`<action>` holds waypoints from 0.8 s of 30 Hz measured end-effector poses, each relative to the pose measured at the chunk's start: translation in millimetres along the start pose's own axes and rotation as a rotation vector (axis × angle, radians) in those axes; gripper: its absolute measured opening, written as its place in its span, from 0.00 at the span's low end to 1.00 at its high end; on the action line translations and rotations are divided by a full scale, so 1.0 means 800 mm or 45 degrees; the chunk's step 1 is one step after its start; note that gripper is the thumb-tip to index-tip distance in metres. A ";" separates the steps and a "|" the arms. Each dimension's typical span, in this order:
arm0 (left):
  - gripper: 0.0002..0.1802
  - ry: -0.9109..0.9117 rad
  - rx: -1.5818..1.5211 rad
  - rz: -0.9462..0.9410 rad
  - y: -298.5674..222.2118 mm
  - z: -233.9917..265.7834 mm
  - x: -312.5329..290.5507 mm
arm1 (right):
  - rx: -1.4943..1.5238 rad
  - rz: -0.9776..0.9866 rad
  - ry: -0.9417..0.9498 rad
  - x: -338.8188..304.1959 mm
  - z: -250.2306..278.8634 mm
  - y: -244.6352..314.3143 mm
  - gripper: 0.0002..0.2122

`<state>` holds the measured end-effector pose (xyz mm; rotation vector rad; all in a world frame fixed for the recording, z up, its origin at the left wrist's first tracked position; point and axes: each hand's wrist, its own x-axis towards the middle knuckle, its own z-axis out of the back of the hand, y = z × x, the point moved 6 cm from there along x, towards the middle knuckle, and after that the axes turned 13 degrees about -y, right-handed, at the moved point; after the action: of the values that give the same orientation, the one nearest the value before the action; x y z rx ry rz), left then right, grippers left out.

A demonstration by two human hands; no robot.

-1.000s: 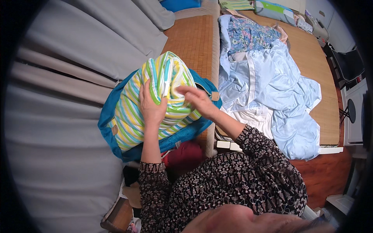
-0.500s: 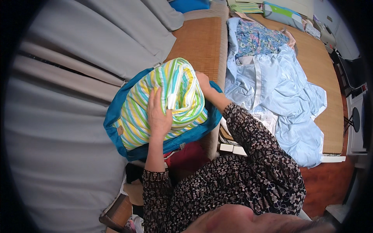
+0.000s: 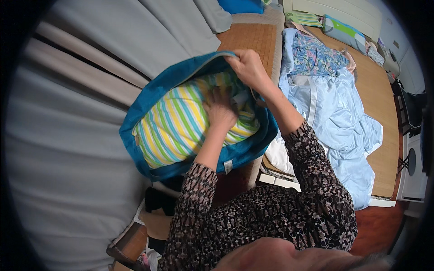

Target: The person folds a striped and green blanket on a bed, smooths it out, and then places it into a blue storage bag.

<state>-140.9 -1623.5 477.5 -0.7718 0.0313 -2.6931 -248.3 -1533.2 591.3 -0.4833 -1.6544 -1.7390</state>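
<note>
A teal fabric storage bag (image 3: 140,113) gapes in front of me, its zippered rim raised at the far side. Inside it lies folded bedding striped in yellow, green, blue and white (image 3: 172,122). My left hand (image 3: 221,110) presses down on the bedding with fingers apart, gripping nothing. At the bag's far right edge, my right hand (image 3: 247,67) is closed round the rim and holds it up. A pale tag (image 3: 228,166) shows on the near side of the bag.
Grey curtains (image 3: 72,149) hang close along the left. A woven mat (image 3: 251,40) lies beyond the bag. To the right, a bed bears a light blue satiny quilt (image 3: 339,117), a blue floral cloth (image 3: 316,54) and a green-and-grey pillow (image 3: 343,32). A wooden piece (image 3: 131,244) stands at lower left.
My right hand has come up from beside the bedding and now lifts the bag's rim. My left hand has moved right and deeper, and the bedding sits lower inside the bag.
</note>
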 end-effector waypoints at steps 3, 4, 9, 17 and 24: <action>0.38 0.020 0.075 -0.108 -0.014 -0.038 0.037 | -0.114 -0.091 -0.222 0.078 -0.014 -0.020 0.16; 0.38 0.044 -0.012 -0.132 -0.024 -0.046 0.055 | -0.176 -0.085 -0.298 0.104 -0.009 -0.042 0.16; 0.40 0.348 -0.696 -0.081 0.069 -0.069 0.068 | -0.644 0.415 -0.270 0.001 -0.035 0.046 0.19; 0.25 -0.450 0.208 -0.106 0.282 0.164 0.019 | -0.686 0.557 0.331 -0.163 -0.214 0.047 0.24; 0.30 -0.357 0.906 0.226 0.410 0.180 -0.021 | -0.687 0.457 0.456 -0.140 -0.238 0.044 0.25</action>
<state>50.0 -1917.2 554.8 -0.8374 -0.8302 -2.1595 -110.8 -1693.4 516.9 -0.6230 -0.7856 -1.8488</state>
